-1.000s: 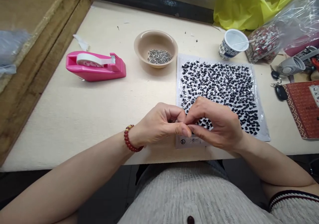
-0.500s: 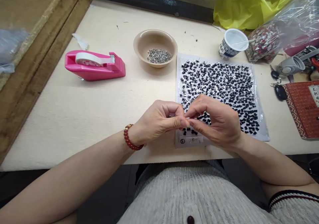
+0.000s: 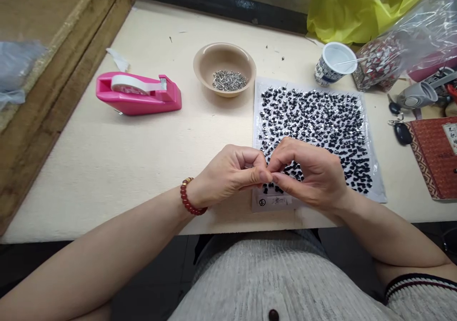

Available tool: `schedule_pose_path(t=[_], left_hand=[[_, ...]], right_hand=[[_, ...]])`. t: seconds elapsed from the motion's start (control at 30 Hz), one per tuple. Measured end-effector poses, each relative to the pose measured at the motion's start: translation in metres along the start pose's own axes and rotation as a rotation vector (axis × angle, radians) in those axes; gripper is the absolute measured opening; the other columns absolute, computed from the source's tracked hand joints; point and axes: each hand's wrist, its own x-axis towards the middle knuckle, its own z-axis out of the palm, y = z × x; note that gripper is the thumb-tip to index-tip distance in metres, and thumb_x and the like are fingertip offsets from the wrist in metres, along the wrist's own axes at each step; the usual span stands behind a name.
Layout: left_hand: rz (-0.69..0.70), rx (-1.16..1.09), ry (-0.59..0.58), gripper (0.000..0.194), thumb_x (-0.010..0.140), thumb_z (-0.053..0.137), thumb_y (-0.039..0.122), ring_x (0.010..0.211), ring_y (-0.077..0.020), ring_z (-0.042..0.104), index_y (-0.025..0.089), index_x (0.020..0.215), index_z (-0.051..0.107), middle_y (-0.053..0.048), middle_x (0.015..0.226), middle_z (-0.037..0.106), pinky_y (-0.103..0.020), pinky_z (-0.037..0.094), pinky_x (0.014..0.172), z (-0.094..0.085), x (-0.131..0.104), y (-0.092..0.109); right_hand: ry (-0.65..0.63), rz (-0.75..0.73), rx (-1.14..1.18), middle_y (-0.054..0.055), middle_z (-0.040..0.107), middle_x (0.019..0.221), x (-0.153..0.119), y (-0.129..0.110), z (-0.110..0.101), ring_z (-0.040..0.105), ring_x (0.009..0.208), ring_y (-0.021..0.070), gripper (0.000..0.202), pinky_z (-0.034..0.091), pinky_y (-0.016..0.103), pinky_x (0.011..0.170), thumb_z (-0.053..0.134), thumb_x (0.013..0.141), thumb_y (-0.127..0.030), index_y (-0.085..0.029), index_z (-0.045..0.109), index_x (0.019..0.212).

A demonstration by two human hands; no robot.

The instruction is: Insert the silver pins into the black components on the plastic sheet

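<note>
My left hand [image 3: 237, 172], with a red bead bracelet [image 3: 189, 198] at its wrist, is closed in a pinch. My right hand [image 3: 309, 171] pinches as well, its fingertips meeting those of the left. What lies between the fingertips is too small and covered to name. Both hands hover over the lower left part of a white sheet [image 3: 257, 121] that carries rows of small shiny black pieces [image 3: 314, 116], many with thin metal pins sticking out. Beyond my left hand stands a beige bowl [image 3: 203, 69] holding a heap of small silver metal pins [image 3: 230, 81].
A pink tape dispenser [image 3: 139, 95] sits on the left of the table, near a wooden frame [image 3: 71, 69]. At the right are a patterned cup [image 3: 326, 69], a clear bag of red and silver pieces [image 3: 380, 62], keys [image 3: 402, 133] and a red book [image 3: 433, 154]. A yellow bag [image 3: 357, 12] lies behind.
Both hands keep their pinch, fingertips a little closer together now. A pale bit seen between them earlier is no longer visible. The view has shifted slightly.
</note>
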Motion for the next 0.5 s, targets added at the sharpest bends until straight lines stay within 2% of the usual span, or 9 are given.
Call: schedule_pose_path(t=[0.23, 0.37, 0.5], left_hand=[[-0.025, 0.061, 0.005, 0.047, 0.072, 0.071, 0.053, 0.043, -0.0045, 0.023, 0.015, 0.056, 0.050, 0.008, 0.047, 0.034, -0.021, 0.014, 0.041, -0.0004, 0.0006, 0.0001], [-0.028, 0.069, -0.003, 0.048, 0.072, 0.071, 0.054, 0.043, -0.0047, 0.024, 0.015, 0.055, 0.049, 0.008, 0.046, 0.034, -0.021, 0.015, 0.041, 0.0001, 0.0002, -0.0011], [-0.002, 0.006, 0.039, 0.043, 0.083, 0.060, 0.051, 0.044, -0.0060, 0.030, 0.014, 0.061, 0.055, 0.004, 0.050, 0.042, -0.021, 0.020, 0.042, 0.0002, 0.0007, -0.0017]], right_hand=[[0.034, 0.002, -0.008, 0.003, 0.063, 0.074, -0.0001, 0.0015, 0.0006, 0.056, 0.069, 0.0100, 0.003, 0.048, 0.026, 0.063, 0.062, 0.083, -0.013, -0.015, 0.060, 0.082], [0.003, -0.025, -0.029, 0.002, 0.061, 0.071, 0.0002, -0.0005, 0.0013, 0.056, 0.066, 0.0105, 0.005, 0.048, 0.027, 0.063, 0.058, 0.084, -0.015, -0.016, 0.059, 0.079], [0.078, -0.048, -0.094, 0.001, 0.061, 0.070, 0.0005, -0.0027, -0.0025, 0.054, 0.066, 0.0109, 0.006, 0.047, 0.029, 0.064, 0.057, 0.084, -0.013, -0.018, 0.058, 0.080]])
